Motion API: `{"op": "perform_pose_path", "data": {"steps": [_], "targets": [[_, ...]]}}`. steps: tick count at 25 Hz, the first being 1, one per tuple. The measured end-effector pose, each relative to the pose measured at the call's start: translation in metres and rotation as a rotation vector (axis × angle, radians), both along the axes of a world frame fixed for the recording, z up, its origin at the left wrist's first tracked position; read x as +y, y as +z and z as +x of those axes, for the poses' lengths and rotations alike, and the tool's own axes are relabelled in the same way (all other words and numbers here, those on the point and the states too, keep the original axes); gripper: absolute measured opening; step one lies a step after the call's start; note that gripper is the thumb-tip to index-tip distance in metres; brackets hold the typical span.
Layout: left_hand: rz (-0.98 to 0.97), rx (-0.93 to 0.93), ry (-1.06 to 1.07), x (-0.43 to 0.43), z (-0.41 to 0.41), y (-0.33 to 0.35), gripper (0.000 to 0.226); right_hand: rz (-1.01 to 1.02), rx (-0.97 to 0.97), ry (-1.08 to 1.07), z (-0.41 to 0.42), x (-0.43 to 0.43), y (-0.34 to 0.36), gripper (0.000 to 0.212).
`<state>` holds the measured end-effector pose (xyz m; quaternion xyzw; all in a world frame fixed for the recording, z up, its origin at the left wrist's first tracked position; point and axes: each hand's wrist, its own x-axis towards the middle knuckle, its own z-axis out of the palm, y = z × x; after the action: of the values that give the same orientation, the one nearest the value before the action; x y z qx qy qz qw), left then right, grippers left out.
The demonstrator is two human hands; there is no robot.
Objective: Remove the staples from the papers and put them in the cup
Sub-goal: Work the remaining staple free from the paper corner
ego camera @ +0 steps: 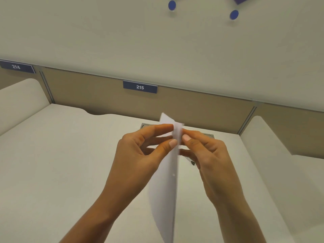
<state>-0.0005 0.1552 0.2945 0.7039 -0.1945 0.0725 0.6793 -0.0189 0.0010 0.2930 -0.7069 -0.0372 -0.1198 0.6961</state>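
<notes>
A white sheaf of papers stands almost edge-on in front of me, held up above the desk. My left hand pinches its upper part between thumb and fingers from the left. From the right, my right hand pinches the same upper corner, thumb close to the left thumb. The staple itself is too small to make out. No cup is in view.
The white desk has a beige back panel with a tag reading 215. White side dividers stand left and right. A grey cable hatch lies behind my hands. A small dark object peeks out under my right hand.
</notes>
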Motion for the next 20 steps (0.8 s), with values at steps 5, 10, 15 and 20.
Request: {"op": "perform_pose_path", "data": {"steps": [5,10,15,20], "targets": [[0.005,-0.018,0.093,0.009,0.008,-0.004,0.027,-0.247,-0.086,-0.022,0.000,0.020,-0.007,0.035],[-0.038,0.095,0.138,0.021,0.034,-0.016,0.011,-0.318,-0.143,-0.071,0.019,0.028,-0.020,0.028],[-0.073,0.205,0.089,0.045,0.050,-0.019,0.012,-0.170,0.050,-0.231,0.062,0.009,-0.070,0.053],[-0.209,0.330,-0.001,0.078,0.070,-0.028,0.017,0.227,0.339,0.096,0.082,0.008,-0.125,0.039]]}}
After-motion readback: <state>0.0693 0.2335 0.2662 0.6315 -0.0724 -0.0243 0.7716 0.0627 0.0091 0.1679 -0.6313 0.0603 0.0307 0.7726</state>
